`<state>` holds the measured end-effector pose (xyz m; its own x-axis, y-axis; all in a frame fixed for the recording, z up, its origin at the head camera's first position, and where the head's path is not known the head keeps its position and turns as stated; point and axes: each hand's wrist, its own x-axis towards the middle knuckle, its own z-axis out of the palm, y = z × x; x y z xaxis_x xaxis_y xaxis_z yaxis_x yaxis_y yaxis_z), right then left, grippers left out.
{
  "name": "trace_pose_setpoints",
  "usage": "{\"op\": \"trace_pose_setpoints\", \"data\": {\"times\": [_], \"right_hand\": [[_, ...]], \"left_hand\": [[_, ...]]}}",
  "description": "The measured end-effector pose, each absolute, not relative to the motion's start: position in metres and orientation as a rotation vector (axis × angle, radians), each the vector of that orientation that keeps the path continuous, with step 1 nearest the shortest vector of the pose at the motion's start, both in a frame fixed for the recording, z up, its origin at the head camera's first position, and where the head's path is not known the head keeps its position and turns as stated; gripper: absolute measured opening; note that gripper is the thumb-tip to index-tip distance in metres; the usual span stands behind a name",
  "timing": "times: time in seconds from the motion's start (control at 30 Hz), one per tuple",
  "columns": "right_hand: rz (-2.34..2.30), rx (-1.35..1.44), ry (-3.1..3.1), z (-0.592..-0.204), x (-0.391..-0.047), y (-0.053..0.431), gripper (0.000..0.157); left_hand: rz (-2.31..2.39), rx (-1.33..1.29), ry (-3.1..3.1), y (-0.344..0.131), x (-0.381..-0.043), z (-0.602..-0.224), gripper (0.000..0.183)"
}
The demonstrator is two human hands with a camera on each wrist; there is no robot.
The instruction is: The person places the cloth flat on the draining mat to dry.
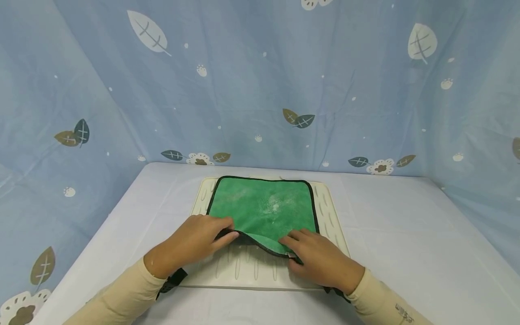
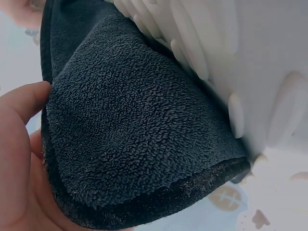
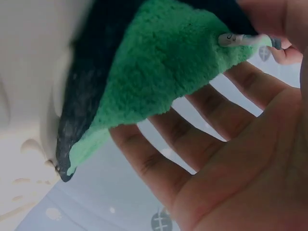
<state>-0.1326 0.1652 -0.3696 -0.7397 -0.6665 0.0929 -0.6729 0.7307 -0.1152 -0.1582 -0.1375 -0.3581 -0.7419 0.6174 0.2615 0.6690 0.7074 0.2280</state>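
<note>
A green cleaning cloth [image 1: 260, 203] with black edging lies over a cream ribbed mat [image 1: 256, 271], its near edge lifted. Whitish smudges mark its green face. The left hand [image 1: 201, 237] pinches the near left part of the edge between thumb and fingers. In the left wrist view the cloth's dark grey fluffy underside [image 2: 125, 115] shows beside that hand's thumb. At the near right corner the right hand [image 1: 317, 255] grips the edge, fingers on the green side and thumb below. A small white label [image 3: 233, 39] sits at the edge near this hand.
The mat rests on a table covered with a white cloth [image 1: 390, 234]. Blue curtains [image 1: 243, 81] with leaf and flower prints hang behind the table and along its sides. Dark straps [image 1: 172, 280] circle the wrists over beige sleeves [image 1: 122, 298].
</note>
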Motion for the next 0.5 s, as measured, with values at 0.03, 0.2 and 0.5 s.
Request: {"op": "trace_pose_setpoints", "data": {"times": [0.03,0.2,0.5], "right_hand": [[0.231,1.117,-2.871,-0.3686,-0.1325,0.1655,0.034],[0.265,1.129,-2.844,-0.3654,-0.1321,0.1664,0.031],[0.308,1.131,-2.822,-0.367,-0.1347,0.1677,0.025]], "left_hand": [[-0.466,-1.042,-2.747,-0.1373,-0.1582,-0.3577,0.023],[-0.47,-1.036,-2.764,-0.1365,-0.1571,-0.3565,0.027],[-0.47,-1.06,-2.801,-0.1354,-0.1569,-0.3585,0.029]]}}
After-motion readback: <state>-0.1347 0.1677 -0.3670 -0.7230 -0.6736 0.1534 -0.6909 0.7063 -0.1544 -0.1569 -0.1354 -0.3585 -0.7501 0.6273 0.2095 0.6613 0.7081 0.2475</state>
